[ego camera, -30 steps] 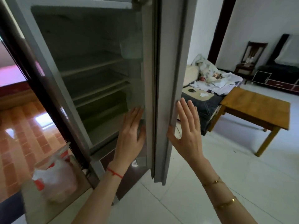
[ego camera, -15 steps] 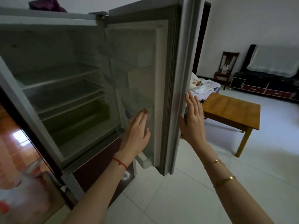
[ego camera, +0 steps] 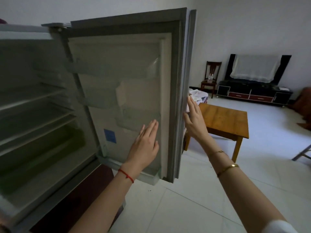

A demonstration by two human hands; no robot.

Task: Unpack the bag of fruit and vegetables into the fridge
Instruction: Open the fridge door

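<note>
The fridge (ego camera: 42, 91) stands on the left with its upper door (ego camera: 127, 52) swung wide to the right. Its shelves and the door's clear bins look empty. My left hand (ego camera: 144, 145) lies flat against the inner side of the door, low down, fingers together and straight. My right hand (ego camera: 193, 120) rests flat on the door's outer edge, fingers extended, holding nothing. The bag of fruit and vegetables is out of view.
A dark red lower fridge door (ego camera: 70, 199) sits below the open compartment. A low wooden table (ego camera: 225, 120) stands right of the door on the white tiled floor. Farther back are a chair (ego camera: 210, 76) and a TV cabinet (ego camera: 252, 93).
The fridge door has swung much wider to the right, with both hands flat on it. The view has turned right, so the plastic bag at the lower left is no longer visible.
</note>
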